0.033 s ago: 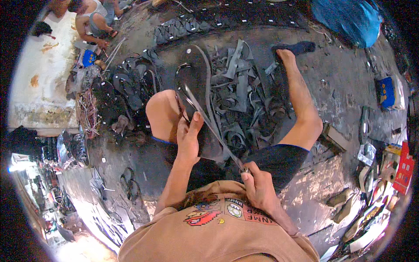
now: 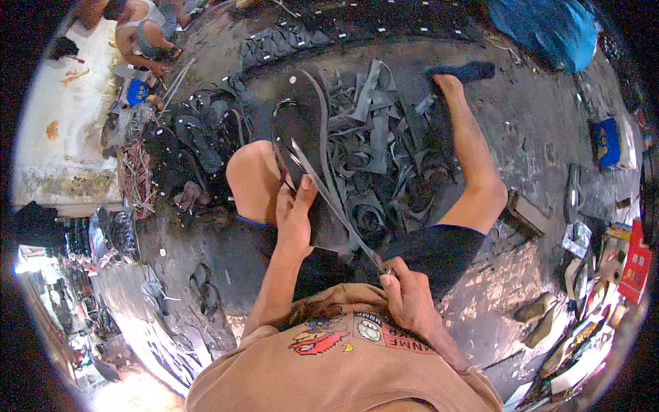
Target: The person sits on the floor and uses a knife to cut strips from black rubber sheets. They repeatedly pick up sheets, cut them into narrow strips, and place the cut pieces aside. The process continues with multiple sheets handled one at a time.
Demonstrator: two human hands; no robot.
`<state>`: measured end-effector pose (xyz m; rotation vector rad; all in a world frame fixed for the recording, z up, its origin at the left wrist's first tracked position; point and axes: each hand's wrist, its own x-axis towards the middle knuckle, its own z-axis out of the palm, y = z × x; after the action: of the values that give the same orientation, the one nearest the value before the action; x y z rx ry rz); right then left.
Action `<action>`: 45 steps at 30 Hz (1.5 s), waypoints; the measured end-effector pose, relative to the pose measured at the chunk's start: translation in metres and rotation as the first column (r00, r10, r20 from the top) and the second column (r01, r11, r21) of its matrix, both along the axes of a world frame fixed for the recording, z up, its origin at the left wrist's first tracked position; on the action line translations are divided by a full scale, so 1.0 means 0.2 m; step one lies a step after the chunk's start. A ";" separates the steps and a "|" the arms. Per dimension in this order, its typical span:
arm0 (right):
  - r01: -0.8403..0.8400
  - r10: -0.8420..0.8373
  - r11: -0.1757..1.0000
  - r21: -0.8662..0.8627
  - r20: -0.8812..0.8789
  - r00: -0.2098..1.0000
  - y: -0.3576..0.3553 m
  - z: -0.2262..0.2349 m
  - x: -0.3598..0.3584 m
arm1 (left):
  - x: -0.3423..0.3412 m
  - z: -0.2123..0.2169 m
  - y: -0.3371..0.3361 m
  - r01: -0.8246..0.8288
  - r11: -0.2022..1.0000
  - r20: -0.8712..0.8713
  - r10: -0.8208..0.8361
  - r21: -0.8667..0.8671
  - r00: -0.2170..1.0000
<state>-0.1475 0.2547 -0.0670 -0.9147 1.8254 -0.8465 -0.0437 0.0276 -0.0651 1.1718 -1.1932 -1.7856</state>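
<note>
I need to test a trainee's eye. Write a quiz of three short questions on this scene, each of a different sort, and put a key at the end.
1. Which hand is holding the dark sole?
2. True or false: the big blue sheet lies at the upper left of the picture.
3. What lies on the floor just right of the sole?
a) white cups
b) dark scraps
c) green bottles

Key:
1. The left hand.
2. False; the big blue sheet is at the upper right.
3. b
</note>
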 end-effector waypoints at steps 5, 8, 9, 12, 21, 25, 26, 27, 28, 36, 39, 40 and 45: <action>-0.004 0.004 1.000 0.009 -0.003 1.000 -0.04 -0.02 -0.06 | -0.02 -0.06 -0.06 0.113 0.993 -0.056 -0.115 -0.027 0.992; 0.010 -0.013 1.000 -0.027 -0.097 0.995 -0.22 -0.10 -0.13 | -0.09 -0.02 -0.03 0.050 0.997 0.041 -0.048 -0.054 0.998; 0.027 -0.037 0.996 -0.080 -0.129 0.991 -0.29 -0.10 -0.14 | -0.08 -0.03 -0.04 0.113 0.993 -0.041 -0.113 -0.021 0.993; 0.074 -0.105 0.981 -0.180 -0.173 0.979 -0.49 -0.21 -0.16 | -0.09 0.01 -0.04 0.065 0.987 0.040 -0.071 0.149 0.997; 0.241 -0.334 0.927 -0.287 -0.344 0.877 -1.17 -0.26 -0.55 | 0.01 -0.10 -0.03 0.130 0.966 0.001 -0.134 0.225 0.991; 0.327 -0.442 0.894 -0.305 -0.484 0.755 -1.24 -0.24 -0.93 | 0.03 -0.12 -0.01 0.089 0.989 0.092 -0.100 0.115 0.991; 0.425 -0.499 0.845 -0.324 -0.193 0.845 -1.18 -0.23 -0.89 | 0.02 -0.12 -0.01 0.177 0.984 0.153 -0.180 0.034 0.972; 0.517 -0.513 0.795 -0.317 0.104 0.852 -1.11 -0.19 -0.82 | -0.03 -0.09 -0.02 0.267 0.963 0.206 -0.252 -0.046 0.945; 0.600 -0.478 0.752 -0.273 0.400 0.782 -1.05 -0.17 -0.73 | -0.06 -0.06 -0.01 0.352 0.929 0.274 -0.311 -0.117 0.910; 0.329 -0.266 0.803 -0.496 0.194 0.944 -0.78 0.04 -0.38 | -0.16 0.23 -0.16 0.319 0.930 0.168 -0.289 -0.185 0.942; 0.400 -0.292 0.807 -0.434 0.296 0.910 -0.63 0.15 -0.34 | -0.12 0.31 -0.24 0.299 0.954 0.051 -0.300 0.026 0.953; 0.380 -0.282 0.836 -0.396 0.283 0.917 -0.51 0.13 -0.33 | -0.07 0.32 -0.26 0.266 0.961 0.013 -0.268 0.080 0.963; 0.009 -0.007 0.997 -0.073 0.024 1.000 0.09 -0.05 -0.01 | 0.16 0.31 -0.20 0.199 0.946 -0.043 -0.195 0.254 0.980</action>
<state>-0.1504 0.2717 -0.0778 -0.9398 1.7885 -0.9302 -0.0127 -0.0117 -0.0041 1.2115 -1.1255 -2.1495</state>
